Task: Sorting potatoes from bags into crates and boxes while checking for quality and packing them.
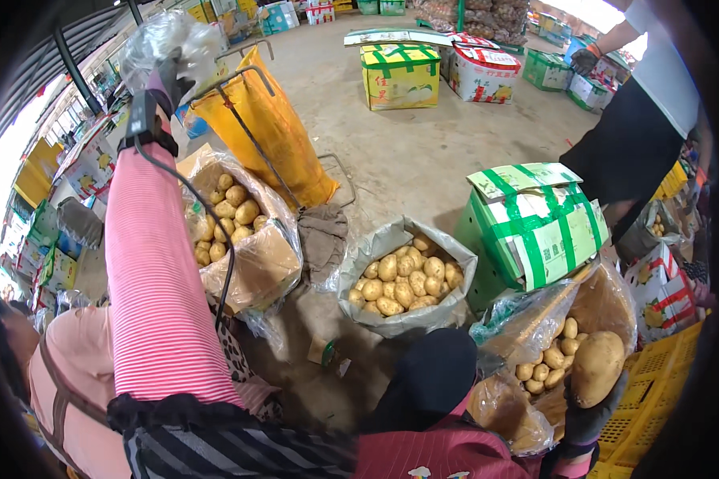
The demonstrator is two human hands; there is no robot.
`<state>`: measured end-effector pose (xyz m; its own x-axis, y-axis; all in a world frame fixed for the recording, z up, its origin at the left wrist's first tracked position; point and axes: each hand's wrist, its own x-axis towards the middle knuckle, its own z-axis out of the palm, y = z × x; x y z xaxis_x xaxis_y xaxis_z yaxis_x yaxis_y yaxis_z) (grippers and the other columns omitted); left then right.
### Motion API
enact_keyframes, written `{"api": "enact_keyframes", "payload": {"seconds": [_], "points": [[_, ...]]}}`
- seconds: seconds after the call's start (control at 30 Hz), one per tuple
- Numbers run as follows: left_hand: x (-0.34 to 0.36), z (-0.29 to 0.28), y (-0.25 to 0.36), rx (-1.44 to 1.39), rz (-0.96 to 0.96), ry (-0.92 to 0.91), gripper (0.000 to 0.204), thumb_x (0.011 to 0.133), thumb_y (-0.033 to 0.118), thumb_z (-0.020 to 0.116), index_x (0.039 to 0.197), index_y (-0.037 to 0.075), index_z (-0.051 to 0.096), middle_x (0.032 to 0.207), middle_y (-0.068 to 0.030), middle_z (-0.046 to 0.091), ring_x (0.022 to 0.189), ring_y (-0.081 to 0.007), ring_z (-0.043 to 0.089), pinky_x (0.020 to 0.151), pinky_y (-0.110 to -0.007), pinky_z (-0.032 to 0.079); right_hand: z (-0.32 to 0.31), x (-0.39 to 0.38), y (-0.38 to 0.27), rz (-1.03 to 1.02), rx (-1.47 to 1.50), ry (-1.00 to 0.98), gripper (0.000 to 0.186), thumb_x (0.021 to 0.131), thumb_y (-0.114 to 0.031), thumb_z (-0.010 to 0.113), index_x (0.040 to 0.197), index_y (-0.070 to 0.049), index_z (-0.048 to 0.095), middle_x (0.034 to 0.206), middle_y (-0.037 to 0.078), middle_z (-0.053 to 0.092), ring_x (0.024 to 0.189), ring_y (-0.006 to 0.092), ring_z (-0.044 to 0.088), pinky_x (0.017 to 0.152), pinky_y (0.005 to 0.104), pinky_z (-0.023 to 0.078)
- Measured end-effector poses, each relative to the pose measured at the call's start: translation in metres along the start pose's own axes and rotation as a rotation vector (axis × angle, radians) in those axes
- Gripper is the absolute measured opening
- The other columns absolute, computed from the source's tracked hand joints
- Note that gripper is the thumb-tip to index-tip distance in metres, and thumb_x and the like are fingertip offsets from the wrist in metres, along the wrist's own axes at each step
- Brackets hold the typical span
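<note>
My left hand (pixel 170 86), in a dark glove below a wrist device, is raised at upper left, gripping crumpled clear plastic (pixel 164 44) beside an orange-yellow sack (pixel 272 128) on a metal frame. At lower right my gloved right hand (pixel 591 411) holds a large potato (pixel 597 363), over a plastic-lined box of smaller potatoes (pixel 503 399). Left of that box stands a grey sack of potatoes (pixel 407 279). Another lined carton of potatoes (pixel 248 279) is beside my left forearm.
A green taped carton (pixel 487 255) stands right of centre; yellow crates (pixel 639 415) line the lower right. A person in pink (pixel 72 359) is at left; another (pixel 647 120) stands at right. Taped boxes (pixel 399 80) and a brown cloth (pixel 323 239) lie on the concrete floor.
</note>
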<state>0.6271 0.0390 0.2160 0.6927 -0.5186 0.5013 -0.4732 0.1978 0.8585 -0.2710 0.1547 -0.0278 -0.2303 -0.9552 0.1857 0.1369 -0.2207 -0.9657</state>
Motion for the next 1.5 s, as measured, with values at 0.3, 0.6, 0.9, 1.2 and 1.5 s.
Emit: {"api": "enact_keyframes", "payload": {"seconds": [0.3, 0.6, 0.9, 1.2, 1.5], "points": [[-0.128, 0.032, -0.147, 0.334, -0.001, -0.147, 0.041, 0.094, 0.02, 0.062, 0.13, 0.001, 0.064, 0.113, -0.0133, 0.071, 0.104, -0.0197, 0.065, 0.094, -0.031, 0.049, 0.005, -0.001, 0.016, -0.116, -0.32, -0.175, 0.097, 0.078, 0.015, 0.071, 0.158, -0.018, 0.025, 0.135, 0.017, 0.051, 0.099, 0.0279, 0.063, 0.067, 0.0353, 0.059], [-0.396, 0.117, -0.078, 0.388, -0.201, -0.836, 0.039, 0.098, 0.024, 0.06, 0.133, 0.007, 0.062, 0.122, -0.0129, 0.069, 0.114, -0.0215, 0.064, 0.102, -0.033, 0.047, -0.021, -0.029, -0.015, -0.203, -0.109, -0.093, 0.082, 0.085, -0.006, 0.074, 0.155, -0.019, 0.033, 0.15, 0.014, 0.043, 0.121, 0.032, 0.058, 0.081, 0.0423, 0.061], [-0.481, 0.218, 0.001, 0.304, -0.025, -1.235, 0.039, 0.099, 0.012, 0.058, 0.136, -0.001, 0.058, 0.133, -0.0134, 0.064, 0.125, -0.0215, 0.058, 0.108, -0.034, 0.044, -0.09, -0.072, -0.088, 0.071, 0.596, 0.214, 0.066, 0.096, -0.061, 0.052, 0.143, -0.014, 0.051, 0.137, 0.009, 0.06, 0.122, 0.0271, 0.06, 0.095, 0.0465, 0.054], [-0.614, 0.367, 0.126, 0.028, 0.219, -1.655, 0.041, 0.098, 0.011, 0.061, 0.137, -0.001, 0.057, 0.127, -0.0125, 0.066, 0.117, -0.0202, 0.062, 0.101, -0.032, 0.048, -0.215, -0.177, -0.162, -0.237, 0.269, 0.45, 0.083, 0.087, -0.058, 0.07, 0.148, -0.009, 0.041, 0.132, 0.012, 0.06, 0.111, 0.025, 0.064, 0.087, 0.038, 0.056], [-0.801, 0.42, 0.194, 0.469, 0.523, -2.344, 0.091, 0.082, 0.054, 0.075, 0.148, 0.0, 0.042, 0.14, -0.0265, 0.056, 0.13, -0.0365, 0.055, 0.109, -0.04, 0.043, -0.288, -0.203, -0.208, -0.418, 0.406, 0.576, 0.073, 0.097, -0.058, 0.055, 0.145, -0.005, 0.044, 0.124, 0.016, 0.065, 0.095, 0.0263, 0.07, 0.069, 0.0334, 0.056]]}}
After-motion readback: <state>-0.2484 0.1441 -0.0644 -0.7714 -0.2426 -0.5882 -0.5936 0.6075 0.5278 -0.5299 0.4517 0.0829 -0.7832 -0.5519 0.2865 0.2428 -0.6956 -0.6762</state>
